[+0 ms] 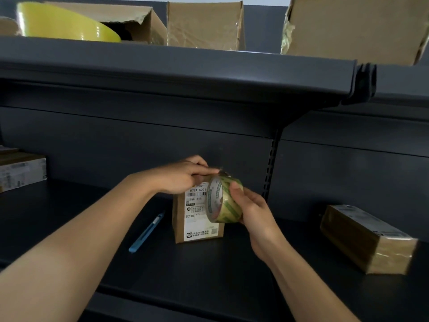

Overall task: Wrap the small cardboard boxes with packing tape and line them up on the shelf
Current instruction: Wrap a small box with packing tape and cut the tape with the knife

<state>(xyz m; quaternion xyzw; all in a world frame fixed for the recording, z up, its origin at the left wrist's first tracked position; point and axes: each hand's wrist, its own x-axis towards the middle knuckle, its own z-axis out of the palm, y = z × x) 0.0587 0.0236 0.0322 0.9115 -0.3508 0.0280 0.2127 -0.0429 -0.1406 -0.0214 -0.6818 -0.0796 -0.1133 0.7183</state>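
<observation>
Cardboard box | standing upright mid-shelf | left hand pressing down on box top, seemingly pinning the tape end | right hand gripping tape roll at box's right | advice: keeping tape taut, running straight | blue knife lying left.

Left hand covers the box top; tape roll hides its three-o'clock corner; nine-o'clock carton cut by the frame.

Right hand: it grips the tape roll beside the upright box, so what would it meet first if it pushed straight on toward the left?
Probably the labelled box: the tape roll in the right hand already overlaps its right edge; depth is unclear.
</observation>
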